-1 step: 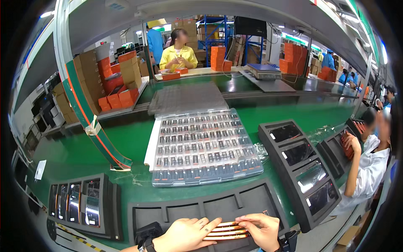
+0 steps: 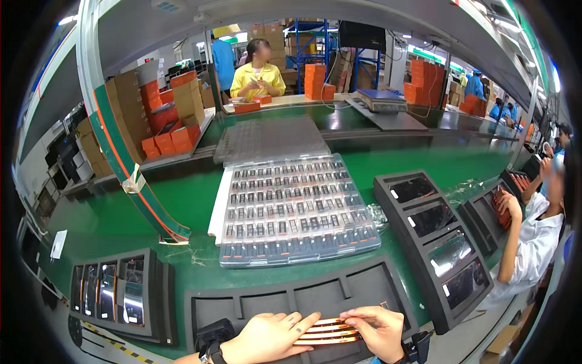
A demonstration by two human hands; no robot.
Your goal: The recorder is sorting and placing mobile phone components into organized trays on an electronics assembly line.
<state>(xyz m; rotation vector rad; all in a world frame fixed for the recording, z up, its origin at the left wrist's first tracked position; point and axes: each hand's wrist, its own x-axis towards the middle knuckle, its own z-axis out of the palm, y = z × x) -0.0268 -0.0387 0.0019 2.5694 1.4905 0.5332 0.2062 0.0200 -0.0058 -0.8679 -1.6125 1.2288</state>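
Note:
A stack of several smartphones [image 2: 330, 332] with shiny orange-gold edges sits between my hands, seen edge-on. My left hand [image 2: 273, 335] closes on the stack's left end, fingers pressed along it. At the right end, my right hand [image 2: 377, 330] grips it with thumb and fingertips. Both hands are over a dark grey foam tray [image 2: 260, 306] with several recesses; those that show have no phones in them. My hands and the stack hide the tray's near side.
Beyond the tray lies a clear plastic tray [image 2: 297, 212] of small dark parts in rows. Foam trays with phones stand left [image 2: 154, 297] and right [image 2: 394, 212]. A co-worker in white [image 2: 533, 242] handles phones at right; another in yellow [image 2: 257, 79] sits across the green bench [image 2: 200, 267].
My hands and the phone stack look the same. At right, the co-worker in white has shifted their head and raised hand slightly.

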